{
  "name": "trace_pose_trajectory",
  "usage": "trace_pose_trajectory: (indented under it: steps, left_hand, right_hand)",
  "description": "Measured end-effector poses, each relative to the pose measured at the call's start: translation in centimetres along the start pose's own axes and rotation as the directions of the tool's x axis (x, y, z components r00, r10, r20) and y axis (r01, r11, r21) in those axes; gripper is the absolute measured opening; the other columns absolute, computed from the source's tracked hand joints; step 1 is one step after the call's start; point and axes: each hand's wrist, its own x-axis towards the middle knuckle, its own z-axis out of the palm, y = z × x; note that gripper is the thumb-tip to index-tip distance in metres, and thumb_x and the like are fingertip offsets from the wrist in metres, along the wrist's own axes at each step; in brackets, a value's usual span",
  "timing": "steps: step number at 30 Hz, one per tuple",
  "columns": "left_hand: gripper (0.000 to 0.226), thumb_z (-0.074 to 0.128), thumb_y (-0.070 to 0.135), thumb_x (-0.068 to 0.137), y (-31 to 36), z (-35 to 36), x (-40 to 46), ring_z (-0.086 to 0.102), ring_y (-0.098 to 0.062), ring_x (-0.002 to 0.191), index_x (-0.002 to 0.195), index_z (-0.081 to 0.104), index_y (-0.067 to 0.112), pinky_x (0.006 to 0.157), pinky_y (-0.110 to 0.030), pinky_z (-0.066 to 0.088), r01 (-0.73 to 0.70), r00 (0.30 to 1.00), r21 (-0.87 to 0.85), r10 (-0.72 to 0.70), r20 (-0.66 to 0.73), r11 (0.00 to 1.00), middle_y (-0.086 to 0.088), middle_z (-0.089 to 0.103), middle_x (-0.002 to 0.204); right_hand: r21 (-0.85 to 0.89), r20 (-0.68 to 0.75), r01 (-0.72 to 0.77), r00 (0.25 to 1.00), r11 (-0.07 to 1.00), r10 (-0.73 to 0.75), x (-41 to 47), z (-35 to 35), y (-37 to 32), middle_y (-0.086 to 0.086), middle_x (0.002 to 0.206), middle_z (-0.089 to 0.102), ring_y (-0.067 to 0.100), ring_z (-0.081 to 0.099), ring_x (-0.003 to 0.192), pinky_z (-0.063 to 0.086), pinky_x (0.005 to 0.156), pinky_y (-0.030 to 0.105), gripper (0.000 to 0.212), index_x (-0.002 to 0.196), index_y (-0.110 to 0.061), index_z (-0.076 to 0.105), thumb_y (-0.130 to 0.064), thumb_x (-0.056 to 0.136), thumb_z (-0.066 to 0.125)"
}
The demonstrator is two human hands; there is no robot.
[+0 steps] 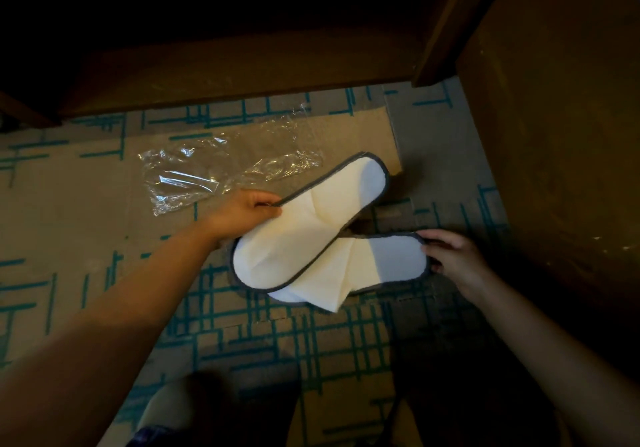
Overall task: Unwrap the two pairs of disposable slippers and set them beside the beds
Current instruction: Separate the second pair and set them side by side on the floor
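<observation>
On your far left, the patterned carpet (69,204) runs tan with teal cross-hatching, a low pile that should let a flat sole sit without sliding. Just right of that lies the empty plastic wrapper (221,166), clear, crinkled and glossy, lying flat on the floor just beyond your left hand, with one end tucked behind the upper slipper; it is feather-light, so expect it to drift if you brush it.

Your left hand (242,214) is closed in a narrow pinch on the grey-bound edge of the upper slipper (311,218), thumb on top, fingers under. That slipper looks thin, white and soft, a flat oval of fabric with a dark piped rim; it will likely flop if you hold it by one end, so the stiffer rim is your best hold. It crosses over the lower slipper (391,263), the two overlapping at the middle, both hovering low over the carpet or resting on it; you cannot tell which from here.

Your right hand (453,259) holds the rounded end of the lower slipper, fingertips curled lightly around its rim. A loose fold of white fabric pokes out beneath, probably the flattened upper strap, which will need opening gently, as such material may tear.

Furthest right stands dark wooden furniture (554,135), matte and scuffed.
</observation>
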Motion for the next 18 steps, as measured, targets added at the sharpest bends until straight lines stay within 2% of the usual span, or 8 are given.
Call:
trace_pose_trajectory:
  steps: [4,6,8,9,11,14,16,18]
  left_hand:
    - [0.025,0.057,0.014,0.088,0.0,0.3,1.8,0.066,0.002,0.062,0.112,0.064,0.012,0.053,-0.009,0.051,0.054,0.992,-0.089,-0.043,0.117,0.995,0.016,0.072,0.074]
    - [0.03,0.057,0.019,0.089,0.5,0.8,2.8,0.064,0.001,0.073,0.118,0.061,0.016,0.062,-0.008,0.049,0.01,0.993,0.024,-0.013,0.117,1.0,0.015,0.07,0.09]
    - [0.039,0.055,0.021,0.09,0.9,1.6,3.8,0.058,-0.01,0.099,0.129,0.052,0.017,0.085,-0.021,0.047,-0.065,0.998,0.178,0.059,0.037,0.982,0.004,0.06,0.114]
    - [0.044,0.054,0.019,0.09,1.0,2.0,4.1,0.055,-0.017,0.107,0.133,0.047,0.015,0.093,-0.03,0.046,-0.085,0.995,0.179,0.092,-0.032,0.98,-0.003,0.057,0.119]
    - [0.046,0.053,0.016,0.09,1.0,2.7,4.1,0.052,-0.02,0.109,0.135,0.043,0.013,0.097,-0.039,0.045,-0.117,0.966,0.064,0.128,-0.223,0.991,-0.006,0.052,0.119]
    - [0.04,0.049,0.018,0.089,-0.6,3.4,2.4,0.05,-0.019,0.115,0.129,0.048,0.017,0.098,-0.032,0.042,-0.173,0.871,-0.043,0.133,-0.474,0.984,-0.007,0.05,0.131]
    - [0.038,0.053,0.018,0.087,-2.7,4.4,0.3,0.05,-0.021,0.116,0.125,0.051,0.017,0.093,-0.029,0.042,-0.129,0.837,-0.059,0.077,-0.542,0.99,-0.01,0.047,0.133]
    - [0.045,0.06,0.023,0.084,-4.8,5.9,-1.7,0.043,-0.025,0.125,0.128,0.048,0.02,0.099,-0.034,0.041,-0.03,0.852,0.065,0.06,-0.52,0.997,-0.009,0.04,0.138]
  right_hand:
    - [-0.04,0.052,-0.005,0.999,0.999,0.007,-0.4,-0.2,0.2,0.006,0.109,0.061,0.022,0.054,0.101,0.044,0.068,0.03,0.03,0.093,-0.029,0.064,-0.001,0.086,0.055]
    - [-0.04,0.064,-0.006,0.998,0.999,0.008,-0.7,0.1,0.6,0.008,0.109,0.062,0.023,0.054,0.102,0.043,0.069,0.03,0.03,0.09,-0.029,0.064,-0.001,0.086,0.055]
    - [-0.041,0.057,-0.008,0.998,0.999,0.01,-0.9,0.3,0.9,0.009,0.111,0.061,0.026,0.054,0.103,0.044,0.072,0.032,0.029,0.092,-0.027,0.064,-0.001,0.086,0.054]
    - [-0.044,0.049,-0.011,0.999,0.999,0.013,-1.0,0.3,1.0,0.009,0.111,0.06,0.026,0.054,0.103,0.045,0.073,0.033,0.028,0.095,-0.026,0.063,-0.001,0.086,0.054]
    - [-0.049,0.036,-0.02,0.999,0.999,0.022,-1.1,0.3,0.9,0.008,0.11,0.061,0.025,0.054,0.103,0.045,0.071,0.032,0.028,0.097,-0.026,0.063,-0.001,0.086,0.054]
    - [-0.06,0.025,-0.018,0.999,0.998,0.019,-1.1,0.4,0.6,0.007,0.108,0.062,0.023,0.056,0.1,0.045,0.067,0.028,0.027,0.095,-0.027,0.064,-0.002,0.086,0.056]
    - [-0.079,0.012,-0.007,1.0,0.997,0.008,-1.1,0.6,0.5,0.006,0.109,0.062,0.022,0.056,0.098,0.044,0.065,0.027,0.028,0.099,-0.024,0.065,-0.002,0.086,0.056]
    - [-0.097,0.003,0.0,1.0,0.995,0.001,-1.1,0.7,0.3,0.006,0.11,0.062,0.02,0.055,0.098,0.043,0.065,0.026,0.029,0.106,-0.019,0.065,-0.002,0.086,0.055]
